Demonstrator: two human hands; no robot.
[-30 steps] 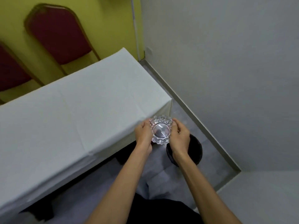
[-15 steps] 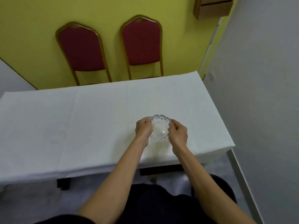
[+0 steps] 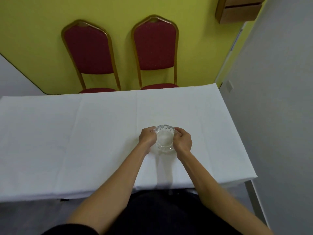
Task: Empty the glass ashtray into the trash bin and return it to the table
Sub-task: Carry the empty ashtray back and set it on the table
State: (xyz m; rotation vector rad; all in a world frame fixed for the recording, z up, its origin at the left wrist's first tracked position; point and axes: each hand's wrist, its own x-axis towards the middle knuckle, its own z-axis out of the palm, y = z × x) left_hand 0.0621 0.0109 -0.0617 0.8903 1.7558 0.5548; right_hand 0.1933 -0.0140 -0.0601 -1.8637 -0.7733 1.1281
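The clear glass ashtray (image 3: pixel 165 139) with a scalloped rim sits upright on the white-clothed table (image 3: pixel 101 133), right of the middle. My left hand (image 3: pixel 147 137) grips its left side and my right hand (image 3: pixel 183 140) grips its right side. The bowl looks empty. The trash bin is out of view.
Two red chairs with gold frames (image 3: pixel 89 53) (image 3: pixel 155 48) stand behind the table against a yellow wall. A grey wall (image 3: pixel 279 116) runs close along the table's right end. A cardboard box (image 3: pixel 238 11) hangs at the upper right.
The ashtray travelled from above the black bin beside the table's end to the tabletop, with both hands around it. The view turned back to face the table and chairs.
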